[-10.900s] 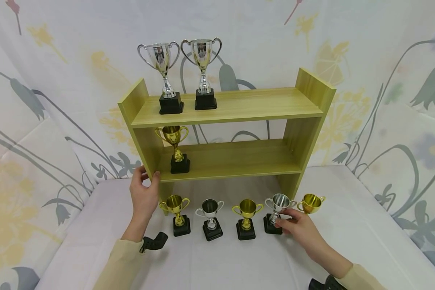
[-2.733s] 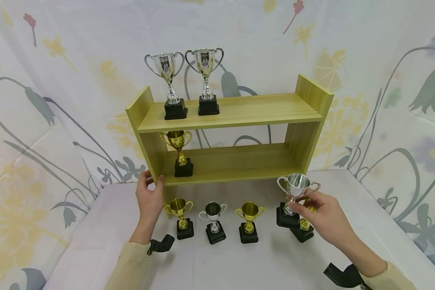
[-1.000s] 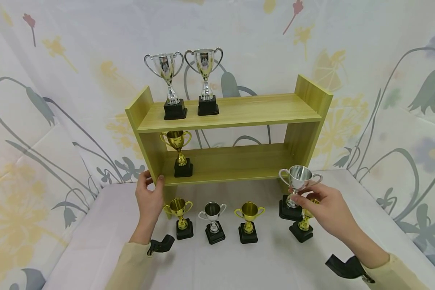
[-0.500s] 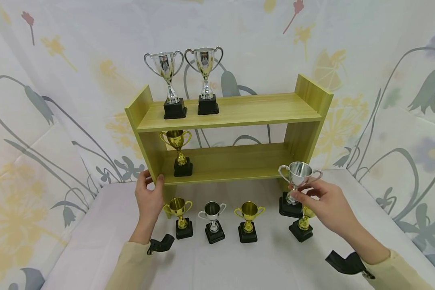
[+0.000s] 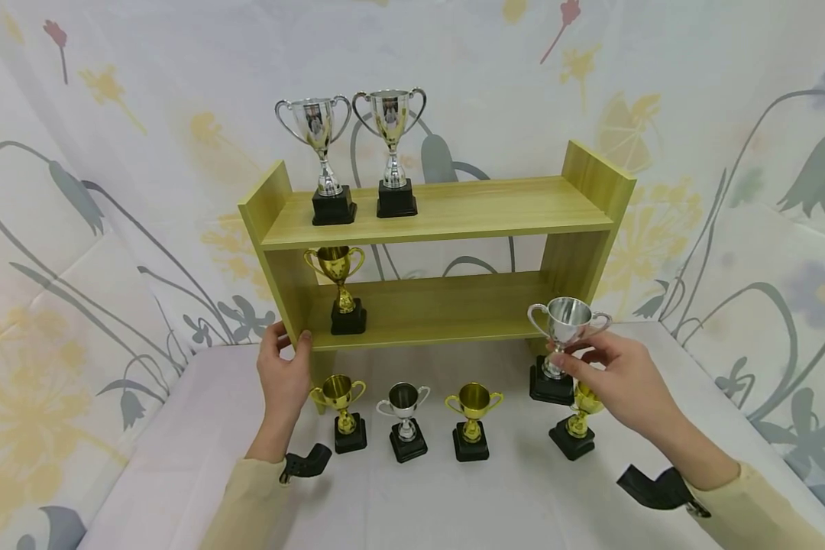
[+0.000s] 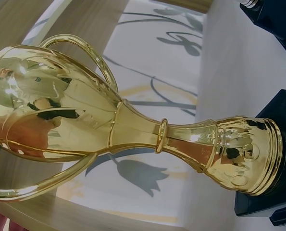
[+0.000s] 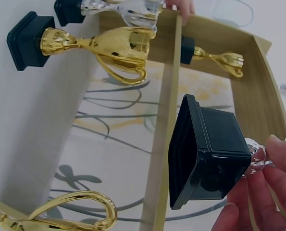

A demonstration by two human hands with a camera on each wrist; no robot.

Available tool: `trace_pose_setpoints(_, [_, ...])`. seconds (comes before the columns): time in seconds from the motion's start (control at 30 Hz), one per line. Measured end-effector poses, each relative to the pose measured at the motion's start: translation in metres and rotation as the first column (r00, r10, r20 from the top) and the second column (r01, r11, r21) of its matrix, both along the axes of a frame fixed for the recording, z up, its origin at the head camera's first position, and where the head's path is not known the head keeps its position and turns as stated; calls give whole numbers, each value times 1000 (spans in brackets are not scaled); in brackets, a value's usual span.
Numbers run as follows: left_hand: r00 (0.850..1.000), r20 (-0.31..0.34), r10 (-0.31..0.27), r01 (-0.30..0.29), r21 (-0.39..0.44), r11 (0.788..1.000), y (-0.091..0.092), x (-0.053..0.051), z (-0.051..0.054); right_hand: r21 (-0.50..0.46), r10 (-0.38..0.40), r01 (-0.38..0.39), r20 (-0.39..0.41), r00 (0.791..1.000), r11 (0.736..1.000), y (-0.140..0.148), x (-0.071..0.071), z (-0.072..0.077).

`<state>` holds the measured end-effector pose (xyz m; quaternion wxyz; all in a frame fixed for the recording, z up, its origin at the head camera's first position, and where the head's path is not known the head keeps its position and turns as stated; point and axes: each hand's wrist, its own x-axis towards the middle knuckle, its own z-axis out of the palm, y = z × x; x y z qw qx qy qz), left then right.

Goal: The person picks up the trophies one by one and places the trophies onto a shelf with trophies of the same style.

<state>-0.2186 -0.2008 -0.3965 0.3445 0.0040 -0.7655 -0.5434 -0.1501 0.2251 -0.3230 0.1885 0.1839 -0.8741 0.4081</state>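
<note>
The right hand (image 5: 622,382) pinches a small silver cup (image 5: 569,317) by its stem, thumb on one side and fingers on the other. The cup is off the surface (image 5: 419,504) and about upright, on the near side of the shelf's (image 5: 447,309) right end; the right wrist view shows the hollow underside of its black base (image 7: 222,154). Just below the hand, partly covered by it, a gold cup (image 5: 573,437) stands on the surface.

The left hand (image 5: 284,378) grips the shelf's left side panel (image 5: 285,294) low down, thumb on the near edge and fingers round the outside.

On the top board (image 5: 495,202), two larger silver cups, one at the left (image 5: 315,122) and one just right of it (image 5: 389,114), stand towards the left end. On the lower board, also at the left, is a gold cup (image 5: 334,263). Three small cups stand apart in a row on the surface at the near side of the shelf: gold (image 5: 338,391), silver (image 5: 403,399) and gold (image 5: 474,401), left to right. Flowered cloth (image 5: 495,61) hangs on the far side. Both sleeves are beige, and a black strap shows at each wrist.
</note>
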Motion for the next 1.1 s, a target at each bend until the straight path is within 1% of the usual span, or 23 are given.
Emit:
trace_pose_setpoints(0.4, [1000, 17, 4, -4, -8, 1000, 0, 3, 5, 29, 3, -2, -41, 999, 1000, -2, -5, 14])
trace_pose_setpoints(0.7, [1000, 27, 3, -3, -7, 1000, -1, 3, 3, 24, 26, -24, -60, 998, 999, -5, -7, 26])
trace_pose_setpoints(0.8, [1000, 27, 3, -3, -3, 1000, -1, 3, 3, 32, 22, -20, -65, 998, 999, -7, -8, 30])
trace_pose_setpoints(1.1, [1000, 26, 4, -4, -7, 1000, 0, 3, 4, 36, 33, -29, -92, 995, 999, -10, -13, 37])
